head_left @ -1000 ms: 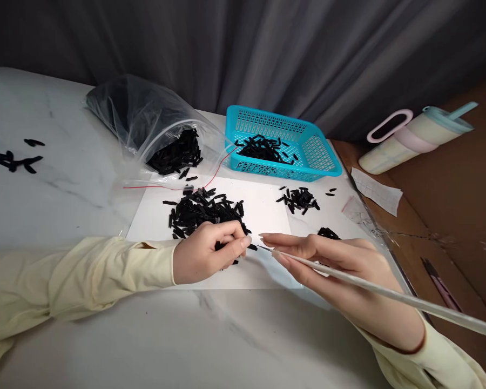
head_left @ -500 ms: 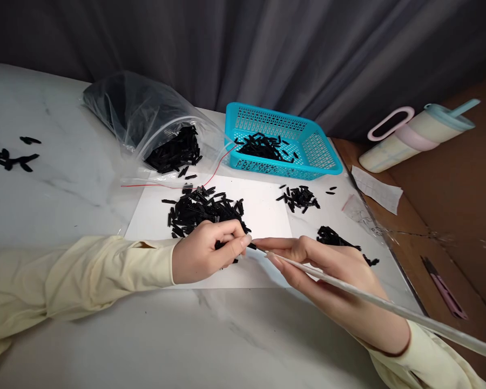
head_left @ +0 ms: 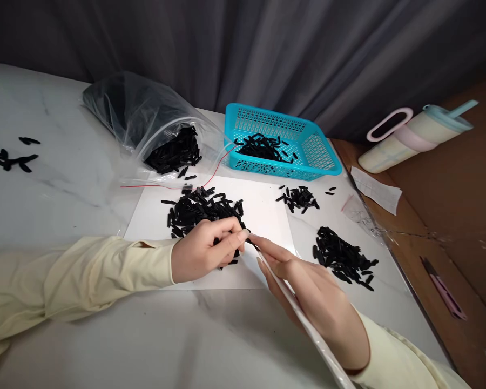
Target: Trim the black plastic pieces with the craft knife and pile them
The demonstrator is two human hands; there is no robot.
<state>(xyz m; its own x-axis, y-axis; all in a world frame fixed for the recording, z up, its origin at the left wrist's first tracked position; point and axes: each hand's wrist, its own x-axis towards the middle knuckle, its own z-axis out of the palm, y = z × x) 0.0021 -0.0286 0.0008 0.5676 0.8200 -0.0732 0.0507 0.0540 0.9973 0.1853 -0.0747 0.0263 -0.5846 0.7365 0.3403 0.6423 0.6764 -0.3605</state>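
My left hand (head_left: 208,251) is closed in a pinch on a small black strip (head_left: 249,241), whose end shows at the fingertips. My right hand (head_left: 318,289) is closed round a long, thin whitish stick (head_left: 323,347), with its tip meeting the black strip. The fingertips of both hands nearly touch. Beneath and behind my left hand, a heap of small black strips (head_left: 202,208) lies on a white sheet (head_left: 267,208). The exact contact between stick and strip is partly hidden by fingers.
A clear plastic bag (head_left: 146,108) spills black strips at the back left. Behind stands a blue basket (head_left: 322,146) holding more. Smaller piles (head_left: 342,256) lie to the right. A tumbler (head_left: 413,140), a paper slip (head_left: 376,189) and a pink-handled cutter (head_left: 445,292) are farther right.
My right hand has turned and shifted left, swinging the stick's near end down and inward. The pile at right is now uncovered. My left hand has barely moved.
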